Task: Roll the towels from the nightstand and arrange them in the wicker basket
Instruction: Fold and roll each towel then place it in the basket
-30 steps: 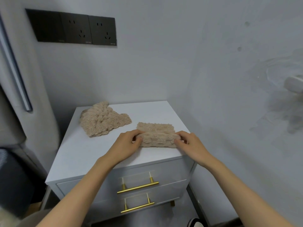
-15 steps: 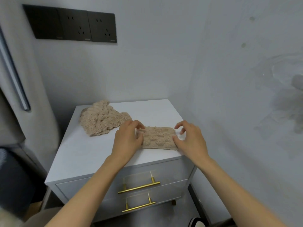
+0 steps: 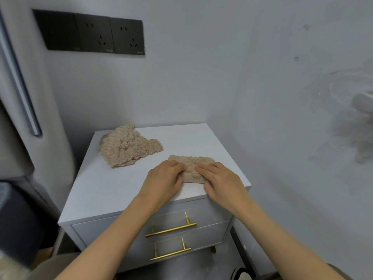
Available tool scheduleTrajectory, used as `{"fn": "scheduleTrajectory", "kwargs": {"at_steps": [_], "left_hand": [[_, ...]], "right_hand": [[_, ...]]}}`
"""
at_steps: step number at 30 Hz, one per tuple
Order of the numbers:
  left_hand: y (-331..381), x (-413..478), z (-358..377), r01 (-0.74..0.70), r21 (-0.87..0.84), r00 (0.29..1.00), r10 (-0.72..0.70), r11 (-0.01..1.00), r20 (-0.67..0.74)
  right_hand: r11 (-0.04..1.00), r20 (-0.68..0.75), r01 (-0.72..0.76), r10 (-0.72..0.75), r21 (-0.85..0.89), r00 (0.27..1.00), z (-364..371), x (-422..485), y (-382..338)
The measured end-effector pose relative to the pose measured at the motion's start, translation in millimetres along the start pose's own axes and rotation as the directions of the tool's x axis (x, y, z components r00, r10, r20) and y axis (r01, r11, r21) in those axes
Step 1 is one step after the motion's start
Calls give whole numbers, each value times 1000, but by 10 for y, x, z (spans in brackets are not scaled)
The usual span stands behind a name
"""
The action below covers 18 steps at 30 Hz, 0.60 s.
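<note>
- Down at floor level, closest to the viewer, the toe of a shoe [image 3: 240,274] shows at the foot of the white nightstand [image 3: 113,188]. Two bare forearms reach up past it over the drawer fronts.
- On the front of the nightstand, two drawers sit one above the other. Each carries a brass bar handle [image 3: 171,229].
- On the front right part of the top, close to the edge, lies a small beige towel [image 3: 191,160], folded into a narrow band running left to right.
- The left hand [image 3: 161,178] is at the band's left end. Its fingers are curled with the tips dug into the cloth and the thumb at the near edge, so it grips the towel.
- The right hand [image 3: 222,178] lies over the band's right half. Its fingers are fairly straight and laid flat across the pile, pressing it down, with the thumb beside the near edge. The fingertips of both hands nearly meet over the middle of the towel.
- Further back, towards the rear left of the top, a second towel [image 3: 129,148] of the same beige lies loose and rumpled. It is apart from the folded one and from both hands.
- Behind the nightstand, a dark socket panel [image 3: 90,33] of three plates is set high in the grey wall.
- To the left hangs a grey curtain [image 3: 18,118].
- On the right-hand wall there is a pale fixture [image 3: 363,102], too blurred to make out.
</note>
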<state>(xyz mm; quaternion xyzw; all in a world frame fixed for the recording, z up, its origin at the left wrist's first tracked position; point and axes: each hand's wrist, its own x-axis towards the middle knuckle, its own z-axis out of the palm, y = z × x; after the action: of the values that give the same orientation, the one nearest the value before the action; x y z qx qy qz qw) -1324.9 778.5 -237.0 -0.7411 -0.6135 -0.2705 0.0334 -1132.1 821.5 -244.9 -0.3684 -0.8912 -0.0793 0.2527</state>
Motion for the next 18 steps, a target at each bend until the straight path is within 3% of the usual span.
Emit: {"fn": "scheduleTrajectory", "kwargs": {"at_steps": [4,8,15,18], "left_hand": [[-108,-43,-49,-17,-31,992,21,999,121],[-216,-49,-35,-43,-100,992,54,994,118],[-279,60,-151,201,-435,975,-134,878,179],[-279,132,-118,274,-456,959,-205,847,195]], "right_hand": [[997,103,-33,26,64,994,-46,-64,102],[987,211,-123,99,107,973,-47,-75,202],[835,314,-403,295,374,903,-94,64,217],[756,334,-488,367,436,868,-137,150,202]]}}
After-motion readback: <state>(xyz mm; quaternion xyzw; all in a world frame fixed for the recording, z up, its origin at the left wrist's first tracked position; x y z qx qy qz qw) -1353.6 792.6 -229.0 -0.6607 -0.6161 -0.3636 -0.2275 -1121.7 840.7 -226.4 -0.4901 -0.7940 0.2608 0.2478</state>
